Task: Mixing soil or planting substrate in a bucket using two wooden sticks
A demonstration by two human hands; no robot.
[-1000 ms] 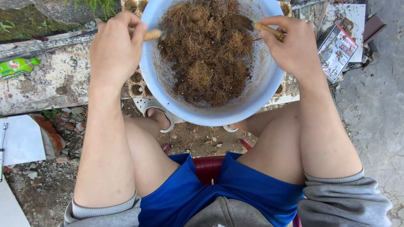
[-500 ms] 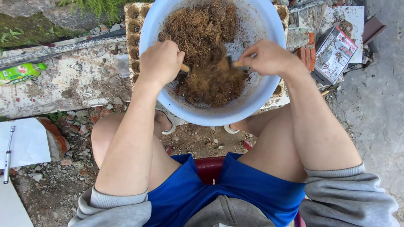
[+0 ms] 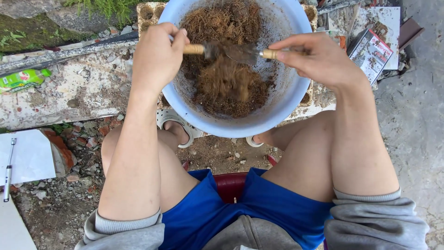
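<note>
A light blue basin in front of my knees holds a heap of brown fibrous coir. My left hand grips a small tool by its wooden handle over the basin's left side. My right hand grips a second wooden-handled tool over the right side. The two metal tool heads meet above the middle of the basin with a clump of fibre lifted between them, blurred by motion.
A seedling tray with round cells lies under the basin on a worn concrete ledge. A green packet lies left, white paper with a pen lower left, a printed box right. I sit on a red stool.
Both hands have risen out of the fibre heap and spread slightly apart, lifting a clump between the two tool heads. Half a second ago they were dug low into the heap.
</note>
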